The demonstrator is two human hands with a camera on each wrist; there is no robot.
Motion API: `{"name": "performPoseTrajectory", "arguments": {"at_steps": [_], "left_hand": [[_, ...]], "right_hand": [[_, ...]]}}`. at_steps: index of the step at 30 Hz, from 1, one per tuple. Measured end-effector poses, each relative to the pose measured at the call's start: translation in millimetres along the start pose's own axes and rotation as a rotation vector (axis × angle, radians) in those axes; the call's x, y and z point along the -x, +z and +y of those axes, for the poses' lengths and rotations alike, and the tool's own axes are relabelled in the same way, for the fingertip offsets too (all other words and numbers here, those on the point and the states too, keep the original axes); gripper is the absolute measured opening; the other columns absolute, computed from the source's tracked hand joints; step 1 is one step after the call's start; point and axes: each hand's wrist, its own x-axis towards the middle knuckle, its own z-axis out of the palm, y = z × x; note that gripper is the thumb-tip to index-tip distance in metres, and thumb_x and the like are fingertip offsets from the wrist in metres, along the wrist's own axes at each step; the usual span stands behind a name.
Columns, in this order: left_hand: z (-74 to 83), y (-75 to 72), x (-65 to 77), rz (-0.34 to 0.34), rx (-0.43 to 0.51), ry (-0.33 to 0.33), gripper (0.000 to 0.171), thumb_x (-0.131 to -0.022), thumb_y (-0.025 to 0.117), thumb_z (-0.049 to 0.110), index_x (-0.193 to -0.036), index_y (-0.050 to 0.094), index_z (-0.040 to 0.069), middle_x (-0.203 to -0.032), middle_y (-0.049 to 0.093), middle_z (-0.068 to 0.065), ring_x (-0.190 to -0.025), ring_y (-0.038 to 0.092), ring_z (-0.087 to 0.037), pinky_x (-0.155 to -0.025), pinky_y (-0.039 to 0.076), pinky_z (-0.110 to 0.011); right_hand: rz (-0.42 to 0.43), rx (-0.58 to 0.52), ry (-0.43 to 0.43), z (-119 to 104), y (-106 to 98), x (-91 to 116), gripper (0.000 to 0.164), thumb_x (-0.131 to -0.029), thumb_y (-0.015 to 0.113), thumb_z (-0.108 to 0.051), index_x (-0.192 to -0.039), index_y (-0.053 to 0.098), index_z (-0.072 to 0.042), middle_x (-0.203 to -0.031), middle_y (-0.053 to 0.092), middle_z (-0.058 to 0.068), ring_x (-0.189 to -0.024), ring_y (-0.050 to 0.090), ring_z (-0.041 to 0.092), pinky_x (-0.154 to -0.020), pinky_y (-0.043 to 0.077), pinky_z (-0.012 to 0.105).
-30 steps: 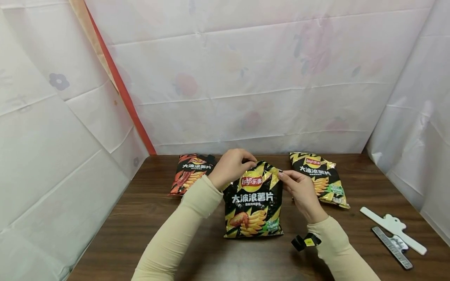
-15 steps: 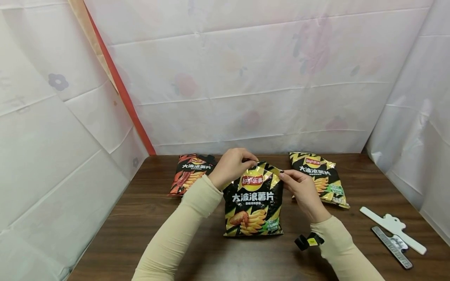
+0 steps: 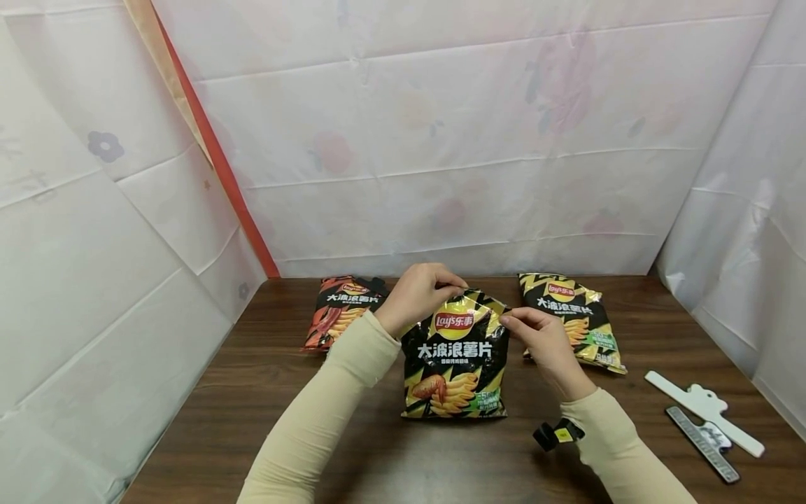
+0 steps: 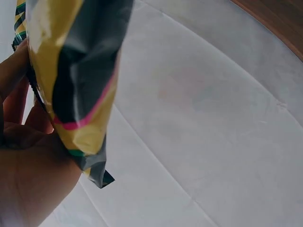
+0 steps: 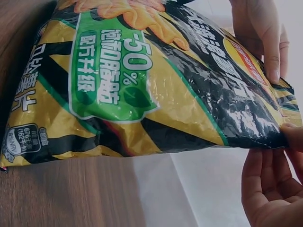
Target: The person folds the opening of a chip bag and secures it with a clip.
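A black and yellow bag of potato chips [image 3: 455, 364] stands upright at the middle of the table, front toward me. My left hand [image 3: 420, 297] pinches its top edge from the left, the fingers partly hidden behind it. The right hand [image 3: 544, 343] pinches the top right corner between thumb and fingers. In the right wrist view the chip bag [image 5: 189, 94] stretches across, with the right hand [image 5: 272, 184] at its corner and the left hand [image 5: 265, 33] farther along the top seam. The left wrist view shows the bag's side [image 4: 80, 71] against the left hand [image 4: 33, 165].
A red chip bag [image 3: 343, 315] lies at the back left, partly behind the left arm. Another black and yellow chip bag [image 3: 573, 322] lies at the back right. A white clip [image 3: 686, 399] and a grey-edged clip [image 3: 702, 444] lie on the wooden table [image 3: 264, 392] at right.
The bag has risen very slightly, its bottom edge now a little farther from me. Both hands keep their pinch on the top edge; the right forearm has shifted slightly to the right.
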Motion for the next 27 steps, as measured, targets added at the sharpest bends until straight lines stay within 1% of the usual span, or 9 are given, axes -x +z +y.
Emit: {"name": "performPoseTrajectory", "arguments": {"at_steps": [2, 9, 16, 19, 23, 25, 27], "left_hand": [[-0.2, -0.5, 0.0, 0.000, 0.005, 0.006, 0.017, -0.096, 0.064, 0.019, -0.107, 0.077, 0.017, -0.096, 0.070, 0.003, -0.062, 0.052, -0.011, -0.056, 0.042, -0.024], [-1.4, -1.5, 0.9, -0.008, -0.016, 0.035, 0.017, -0.096, 0.064, 0.018, -0.106, 0.078, 0.019, -0.097, 0.071, 0.004, -0.064, 0.053, -0.010, -0.058, 0.041, -0.023], [-1.7, -2.2, 0.7, -0.011, -0.024, 0.053, 0.017, -0.096, 0.064, 0.017, -0.104, 0.078, 0.020, -0.096, 0.070, 0.004, -0.069, 0.057, -0.009, -0.061, 0.044, -0.024], [-2.0, -2.5, 0.9, -0.015, -0.024, 0.061, 0.017, -0.096, 0.064, 0.016, -0.104, 0.078, 0.020, -0.094, 0.069, 0.004, -0.071, 0.058, -0.009, -0.063, 0.045, -0.024], [-2.1, -3.3, 1.7, -0.019, -0.033, 0.067, 0.017, -0.096, 0.063, 0.016, -0.103, 0.079, 0.020, -0.094, 0.068, 0.004, -0.071, 0.057, -0.009, -0.063, 0.045, -0.024], [-2.1, -3.4, 2.0, -0.018, -0.040, 0.071, 0.017, -0.096, 0.063, 0.016, -0.103, 0.079, 0.020, -0.095, 0.068, 0.004, -0.073, 0.058, -0.008, -0.064, 0.045, -0.024], [-2.4, -3.3, 2.0, -0.018, -0.040, 0.076, 0.017, -0.097, 0.063, 0.015, -0.103, 0.079, 0.019, -0.095, 0.068, 0.003, -0.073, 0.058, -0.007, -0.064, 0.046, -0.024]], "right_hand": [[0.007, 0.000, 0.004, 0.4, -0.2, 0.2, 0.021, -0.092, 0.070, -0.027, -0.101, 0.074, -0.008, -0.090, 0.068, -0.012, -0.079, 0.059, 0.010, -0.062, 0.048, 0.027], [0.013, -0.012, -0.011, 2.6, -0.5, 0.2, 0.022, -0.092, 0.070, -0.024, -0.102, 0.073, -0.004, -0.085, 0.067, -0.014, -0.067, 0.052, 0.010, -0.053, 0.043, 0.027], [0.000, -0.015, -0.045, 6.6, -1.8, -1.2, 0.016, -0.092, 0.070, -0.024, -0.099, 0.075, -0.011, -0.086, 0.067, -0.015, -0.069, 0.053, 0.010, -0.057, 0.044, 0.028], [-0.006, -0.030, -0.038, 5.6, -1.2, -1.0, 0.016, -0.092, 0.070, -0.022, -0.100, 0.075, -0.009, -0.087, 0.068, -0.013, -0.069, 0.053, 0.010, -0.058, 0.045, 0.027], [-0.019, -0.036, -0.022, 4.9, -1.5, -0.7, 0.018, -0.092, 0.071, -0.021, -0.104, 0.074, -0.008, -0.088, 0.068, -0.011, -0.067, 0.051, 0.008, -0.054, 0.044, 0.026], [-0.031, -0.026, -0.017, 5.4, -2.3, -0.7, 0.020, -0.092, 0.070, -0.022, -0.106, 0.074, -0.009, -0.089, 0.069, -0.012, -0.070, 0.053, 0.007, -0.056, 0.046, 0.025], [-0.047, -0.010, -0.012, 6.0, -3.6, -0.9, 0.022, -0.092, 0.070, -0.024, -0.109, 0.074, -0.010, -0.092, 0.069, -0.015, -0.077, 0.057, 0.006, -0.063, 0.049, 0.024]]}}
